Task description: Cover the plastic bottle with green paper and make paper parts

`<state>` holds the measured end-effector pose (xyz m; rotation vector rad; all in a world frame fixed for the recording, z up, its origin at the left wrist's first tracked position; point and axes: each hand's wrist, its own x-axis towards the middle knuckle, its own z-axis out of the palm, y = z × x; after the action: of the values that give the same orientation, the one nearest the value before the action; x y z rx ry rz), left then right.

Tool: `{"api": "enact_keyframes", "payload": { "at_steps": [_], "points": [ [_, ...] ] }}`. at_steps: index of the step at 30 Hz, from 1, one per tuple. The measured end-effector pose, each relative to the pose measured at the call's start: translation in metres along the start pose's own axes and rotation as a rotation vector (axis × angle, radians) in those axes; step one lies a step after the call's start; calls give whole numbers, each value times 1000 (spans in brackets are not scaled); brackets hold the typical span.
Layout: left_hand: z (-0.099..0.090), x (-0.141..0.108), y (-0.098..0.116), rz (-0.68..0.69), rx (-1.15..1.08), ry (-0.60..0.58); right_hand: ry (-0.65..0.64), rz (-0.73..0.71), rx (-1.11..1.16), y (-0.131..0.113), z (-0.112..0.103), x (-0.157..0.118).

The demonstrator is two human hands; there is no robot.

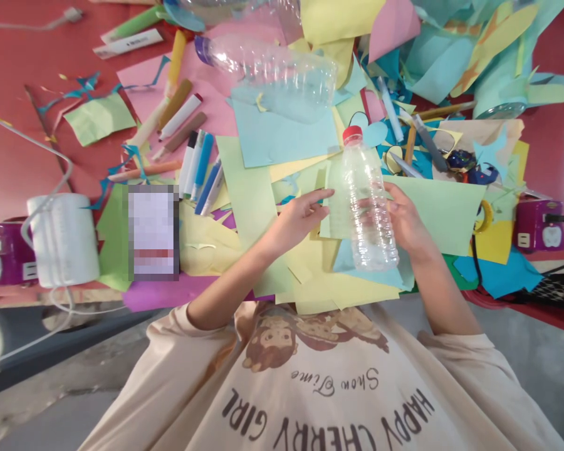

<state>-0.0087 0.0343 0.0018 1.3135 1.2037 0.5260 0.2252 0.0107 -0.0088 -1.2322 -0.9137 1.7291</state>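
A clear plastic bottle [369, 213] with a red cap stands out in front of me, cap end pointing away. My right hand [404, 216] grips its right side, and some fingers show through the clear plastic behind it. To the left of the bottle is my left hand [305, 216], its index finger stretched toward it with a gap between. The fingers are apart and nothing shows in them. Behind the bottle lies a pale green paper sheet [442, 213], whose left edge is close to my left fingertips. Whether those fingertips touch the sheet I cannot tell.
Coloured paper and scraps cover much of the red table [14, 81]. Several markers [202, 166] lie at left, near a phone-like blurred screen [153, 232] and a white cylinder [63, 238]. A larger clear bottle [272, 72] lies behind. Scissors [404, 164] rest at right.
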Motion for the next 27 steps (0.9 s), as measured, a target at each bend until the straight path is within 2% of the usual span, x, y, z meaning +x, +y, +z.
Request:
{"api": "enact_keyframes", "payload": {
  "at_steps": [3, 8, 12, 16, 21, 27],
  "points": [
    [-8, -11, 0, 25, 38, 84, 52, -37, -122, -4, 0, -4],
    [-28, -37, -2, 2, 58, 323, 115, -70, -268, -3, 6, -1],
    [-32, -48, -4, -6, 56, 402, 113, -57, -302, -3, 18, 8],
    [-27, -43, -5, 66, 7, 385, 92, -48, -331, -6, 32, 16],
    [-20, -24, -9, 153, -228, 213, 78, -76, -317, -3, 40, 27],
    [-17, 5, -3, 155, -206, 244, 53, -122, -271, -6, 46, 39]
  ]
}}
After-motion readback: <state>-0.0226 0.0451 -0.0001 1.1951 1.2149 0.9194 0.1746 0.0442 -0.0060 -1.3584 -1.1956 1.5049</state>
